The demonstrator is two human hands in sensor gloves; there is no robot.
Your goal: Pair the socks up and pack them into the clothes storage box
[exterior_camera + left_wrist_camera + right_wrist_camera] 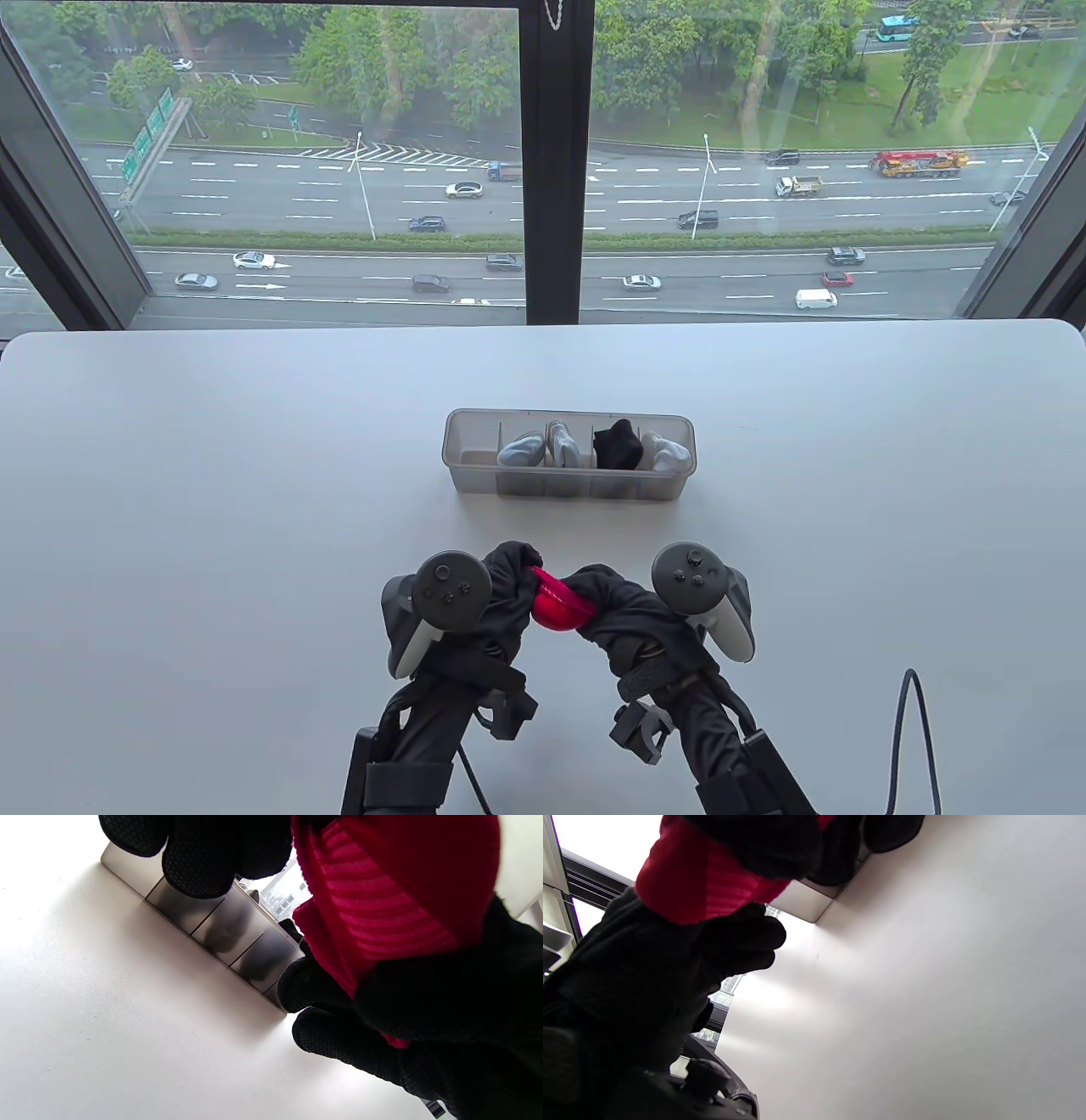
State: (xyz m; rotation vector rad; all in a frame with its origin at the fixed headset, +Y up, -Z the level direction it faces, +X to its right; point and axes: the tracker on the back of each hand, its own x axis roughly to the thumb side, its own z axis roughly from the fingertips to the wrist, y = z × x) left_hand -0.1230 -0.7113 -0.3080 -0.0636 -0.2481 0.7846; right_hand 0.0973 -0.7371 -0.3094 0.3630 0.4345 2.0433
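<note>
Both gloved hands meet above the table's near middle and hold a rolled pair of red socks (557,607) between them. My left hand (507,586) grips the bundle from the left, my right hand (604,604) from the right. In the left wrist view the ribbed red socks (382,899) fill the upper right, clasped by black fingers (322,984). The right wrist view shows the same red socks (695,878) at the top left. Behind the hands stands the clear storage box (569,488); its leftmost compartment holds nothing, the others hold grey, white and black sock bundles (617,445).
The white table (212,509) runs wide on both sides of the box. A black cable (920,730) loops over the table at the bottom right. Behind the far edge is a window with a dark upright frame (556,161).
</note>
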